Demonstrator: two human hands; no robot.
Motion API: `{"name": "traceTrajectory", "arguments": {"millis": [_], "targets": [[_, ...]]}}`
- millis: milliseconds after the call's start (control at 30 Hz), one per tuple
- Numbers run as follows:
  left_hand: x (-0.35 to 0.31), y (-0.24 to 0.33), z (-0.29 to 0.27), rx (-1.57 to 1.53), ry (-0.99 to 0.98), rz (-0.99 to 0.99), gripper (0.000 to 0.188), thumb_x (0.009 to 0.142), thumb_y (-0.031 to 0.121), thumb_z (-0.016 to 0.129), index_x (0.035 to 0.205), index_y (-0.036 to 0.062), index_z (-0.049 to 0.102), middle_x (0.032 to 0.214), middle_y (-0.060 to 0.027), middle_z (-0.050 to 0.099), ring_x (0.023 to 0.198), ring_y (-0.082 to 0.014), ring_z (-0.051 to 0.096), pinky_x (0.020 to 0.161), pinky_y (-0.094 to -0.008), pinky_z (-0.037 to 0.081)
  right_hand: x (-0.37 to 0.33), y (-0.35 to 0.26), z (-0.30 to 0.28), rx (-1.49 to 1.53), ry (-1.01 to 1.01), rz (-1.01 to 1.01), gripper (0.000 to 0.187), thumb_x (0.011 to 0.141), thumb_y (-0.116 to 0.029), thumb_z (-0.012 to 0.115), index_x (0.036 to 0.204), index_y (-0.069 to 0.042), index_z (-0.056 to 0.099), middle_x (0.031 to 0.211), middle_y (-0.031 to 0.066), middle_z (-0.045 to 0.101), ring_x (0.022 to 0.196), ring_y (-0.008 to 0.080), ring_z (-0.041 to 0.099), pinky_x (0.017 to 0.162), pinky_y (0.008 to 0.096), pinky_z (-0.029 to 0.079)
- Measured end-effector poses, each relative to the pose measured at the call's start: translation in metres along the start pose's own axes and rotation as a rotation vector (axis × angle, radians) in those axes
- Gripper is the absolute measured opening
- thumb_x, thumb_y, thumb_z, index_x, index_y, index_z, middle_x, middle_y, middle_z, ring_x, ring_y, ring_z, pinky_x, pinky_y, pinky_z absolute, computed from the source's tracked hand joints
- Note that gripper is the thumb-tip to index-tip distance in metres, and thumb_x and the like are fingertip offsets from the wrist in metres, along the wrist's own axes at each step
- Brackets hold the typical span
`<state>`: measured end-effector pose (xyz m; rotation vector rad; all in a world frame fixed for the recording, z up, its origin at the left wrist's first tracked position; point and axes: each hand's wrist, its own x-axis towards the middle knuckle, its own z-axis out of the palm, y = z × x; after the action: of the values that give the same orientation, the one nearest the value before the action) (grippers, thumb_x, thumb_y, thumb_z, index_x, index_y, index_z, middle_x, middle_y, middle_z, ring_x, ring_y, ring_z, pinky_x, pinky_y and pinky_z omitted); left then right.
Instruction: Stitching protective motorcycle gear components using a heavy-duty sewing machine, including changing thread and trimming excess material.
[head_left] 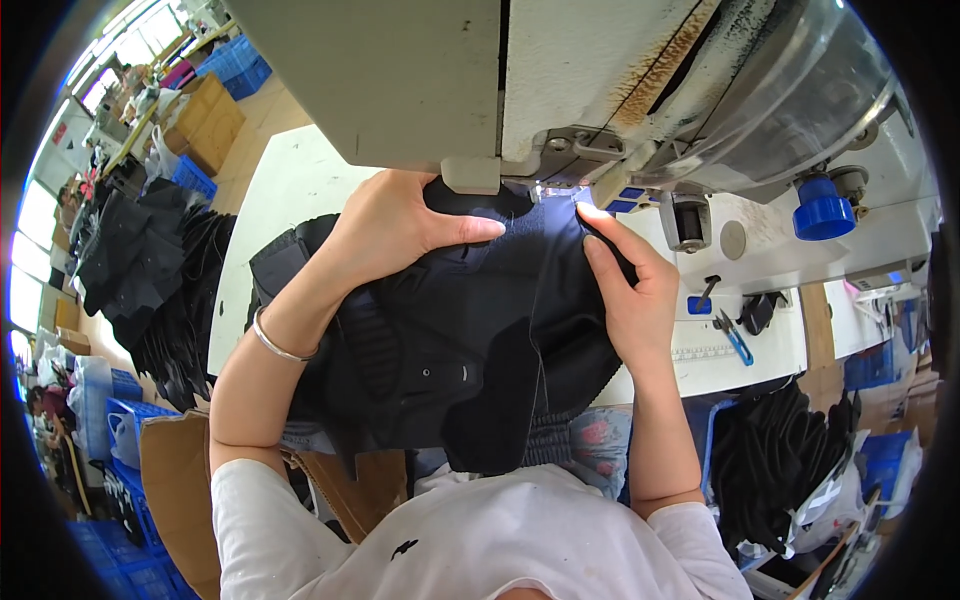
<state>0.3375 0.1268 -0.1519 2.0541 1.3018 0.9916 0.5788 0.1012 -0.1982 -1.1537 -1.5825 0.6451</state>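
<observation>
A black fabric piece (430,340) lies under the head of a sewing machine (420,80) and hangs over the table's near edge toward my lap. My left hand (390,230) rests on its far left part, thumb stretched out flat toward the lit needle area. The other fingers of that hand are partly hidden by the machine head. At the right edge of the fabric, my right hand (640,290) pinches the cloth between thumb and forefinger, close to the needle area. A thin light thread runs down the fabric between the hands.
Blue-handled thread snips (735,338) and a ruler (700,352) lie on the white table (285,180) at right. A blue knob (823,210) sits on the machine. Black fabric piles (150,270) flank me left and right (780,460). A cardboard box (180,480) stands at lower left.
</observation>
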Motion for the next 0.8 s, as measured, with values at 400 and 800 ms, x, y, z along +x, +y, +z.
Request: {"name": "traceTrajectory", "arguments": {"millis": [400,800], "targets": [[0.0,-0.003,-0.001,0.12,0.03,-0.01,0.055,0.071,0.021,0.084,0.115,-0.0025,0.061,0.11,-0.0094,0.067,0.102,-0.0188,0.06,0.093,-0.0319,0.046,0.007,0.003,0.0,-0.065,0.002,0.016,0.018,0.088,-0.019,0.068,0.096,-0.003,0.069,0.06,0.0052,0.059,0.058,0.0079,0.047,0.057,0.0269,0.04],[-0.001,-0.011,0.005,0.154,0.065,-0.036,0.062,0.07,0.046,0.079,0.115,0.0065,0.065,0.107,-0.0137,0.069,0.102,-0.0314,0.064,0.087,-0.0356,0.048,0.009,-0.007,-0.003,-0.024,-0.064,0.097,0.024,0.091,-0.009,0.062,0.114,0.0,0.067,0.111,0.0086,0.069,0.105,0.0134,0.061,0.095,0.0261,0.043]]}}
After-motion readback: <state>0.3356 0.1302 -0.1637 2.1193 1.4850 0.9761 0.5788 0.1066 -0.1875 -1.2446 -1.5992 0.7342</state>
